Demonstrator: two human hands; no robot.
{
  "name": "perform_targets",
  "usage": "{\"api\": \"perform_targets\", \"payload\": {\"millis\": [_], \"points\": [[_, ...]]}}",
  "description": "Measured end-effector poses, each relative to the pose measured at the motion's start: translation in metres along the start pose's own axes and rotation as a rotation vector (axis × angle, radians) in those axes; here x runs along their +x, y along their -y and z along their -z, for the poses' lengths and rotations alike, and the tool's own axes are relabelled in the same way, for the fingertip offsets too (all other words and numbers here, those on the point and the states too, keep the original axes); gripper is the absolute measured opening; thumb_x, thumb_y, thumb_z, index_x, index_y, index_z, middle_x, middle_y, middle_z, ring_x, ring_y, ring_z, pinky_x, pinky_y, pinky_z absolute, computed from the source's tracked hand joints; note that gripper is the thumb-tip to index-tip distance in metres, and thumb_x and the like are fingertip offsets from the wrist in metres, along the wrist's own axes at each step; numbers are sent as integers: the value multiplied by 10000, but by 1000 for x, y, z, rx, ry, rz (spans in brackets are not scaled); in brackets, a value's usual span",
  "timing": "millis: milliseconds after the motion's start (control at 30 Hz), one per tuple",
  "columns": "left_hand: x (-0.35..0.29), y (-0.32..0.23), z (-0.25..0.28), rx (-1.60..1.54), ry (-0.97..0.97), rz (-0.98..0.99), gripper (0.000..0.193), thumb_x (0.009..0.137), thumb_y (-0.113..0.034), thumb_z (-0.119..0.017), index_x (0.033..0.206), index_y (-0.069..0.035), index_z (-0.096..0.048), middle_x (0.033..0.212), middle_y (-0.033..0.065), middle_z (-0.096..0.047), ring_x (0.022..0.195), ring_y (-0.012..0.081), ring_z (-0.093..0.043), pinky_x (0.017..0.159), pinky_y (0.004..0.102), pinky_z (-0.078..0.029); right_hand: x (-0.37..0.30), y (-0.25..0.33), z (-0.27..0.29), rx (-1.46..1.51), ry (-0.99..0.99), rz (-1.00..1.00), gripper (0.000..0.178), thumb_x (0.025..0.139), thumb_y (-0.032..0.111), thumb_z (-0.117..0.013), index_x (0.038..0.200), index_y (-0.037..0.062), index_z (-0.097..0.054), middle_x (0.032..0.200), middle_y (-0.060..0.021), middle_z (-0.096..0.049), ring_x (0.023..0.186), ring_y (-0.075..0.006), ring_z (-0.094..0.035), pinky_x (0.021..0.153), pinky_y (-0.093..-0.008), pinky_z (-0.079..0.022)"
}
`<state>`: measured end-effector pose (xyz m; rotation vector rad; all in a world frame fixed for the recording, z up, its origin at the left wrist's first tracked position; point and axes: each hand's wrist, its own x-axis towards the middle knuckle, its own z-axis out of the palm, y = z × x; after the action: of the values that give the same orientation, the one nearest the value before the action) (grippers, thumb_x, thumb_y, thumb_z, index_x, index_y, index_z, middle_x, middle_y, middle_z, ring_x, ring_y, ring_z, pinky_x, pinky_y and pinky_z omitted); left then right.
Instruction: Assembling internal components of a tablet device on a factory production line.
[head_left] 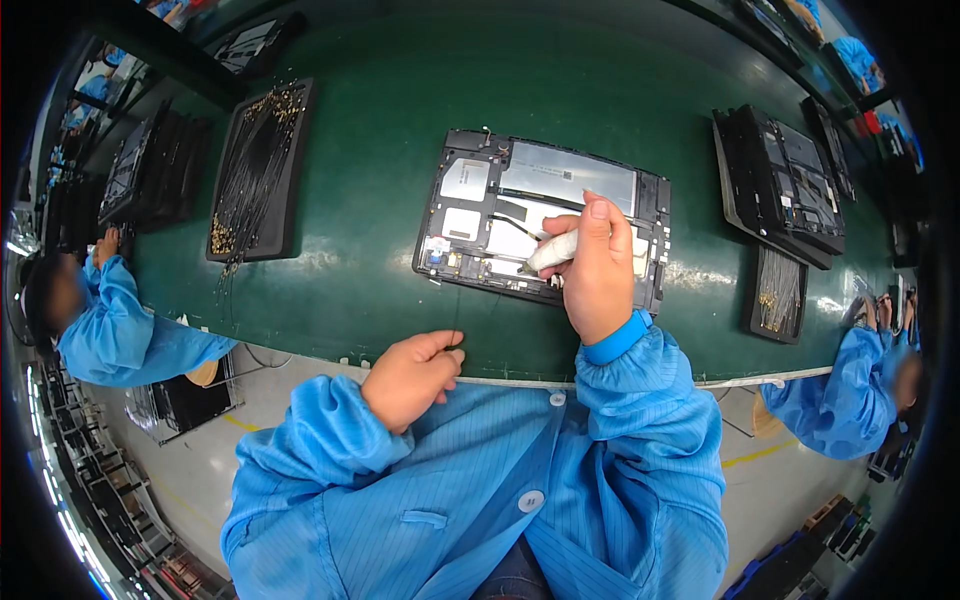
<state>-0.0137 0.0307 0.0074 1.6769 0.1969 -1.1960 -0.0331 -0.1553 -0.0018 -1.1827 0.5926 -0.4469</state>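
**Reader:** Which step is in hand?

**Author:** Seemingly, close handwork inside a flat, rectangular black-framed electronic device (515, 215), opened to show a silver panel (585, 172), white plates and dark cables. It lies on a green-topped bench (380, 120) before the person. The right hand (600, 268) reaches over its near half, fingers curled in against a white, rounded, soft-looking piece (556, 251); whether this is gripped or worn on a finger cannot be told.

**Reader:** And the left hand (416, 378)?

**Author:** It rests apart from the device, near the bench's front edge, fingers loosely bent, thumb and forefinger close together. A fine dark line passes by the fingertips; whether it is pinched cannot be told.

**Reader:** What would the next move call for?

**Author:** In our judgement, light, exact fingertip pressure, with the left hand free to steady the frame.

**Reader:** How does the device point?

**Author:** It lies flat, inner side up, its long axis running left to right, the right end slanting slightly toward the person. The silver panel occupies the far side; the white plates sit toward the left end.
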Motion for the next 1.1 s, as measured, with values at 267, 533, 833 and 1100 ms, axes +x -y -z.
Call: {"api": "perform_targets", "payload": {"millis": [267, 533, 833, 1100], "points": [[25, -18, 0, -62, 82, 10, 371, 768, -107, -496, 1106, 26, -418, 663, 13, -467, 529, 67, -448, 454, 186, -377, 9, 7, -6, -153, 115, -217, 393, 797, 248, -450, 1097, -5, -422, 824, -153, -560, 761, -182, -548, 635, -263, -426], [28, -19, -1, -100, 104, 50, 392, 779, -134, -496, 1146, -27, -407, 688, 3, -462, 534, 74, -456, 462, 205, -421, 29, 8, -28, -1231, 652, 105, 370, 752, 326, -463, 990, 53, -535, 907, -156, -561, 851, -304, -528, 752, -346, -413], [29, -14, 13, -296, 140, -57, 396, 825, -338, -435, 1080, -37, -403, 722, 78, -529, 550, 165, -528, 475, 297, -474, 27, 35, 43, -854, 13, 162, 272, 769, 291, -474, 856, 51, -567, 817, -159, -571, 776, -319, -538, 691, -369, -429], [32, -20, 5, -288, 118, -82, 275, 838, -294, -420, 978, -57, -440, 683, 56, -544, 523, 154, -555, 423, 279, -489, -37, 54, 241, -1216, -1001, 62, 324, 756, 287, -483, 906, 14, -572, 884, -204, -551, 853, -335, -519, 744, -381, -415]]}}
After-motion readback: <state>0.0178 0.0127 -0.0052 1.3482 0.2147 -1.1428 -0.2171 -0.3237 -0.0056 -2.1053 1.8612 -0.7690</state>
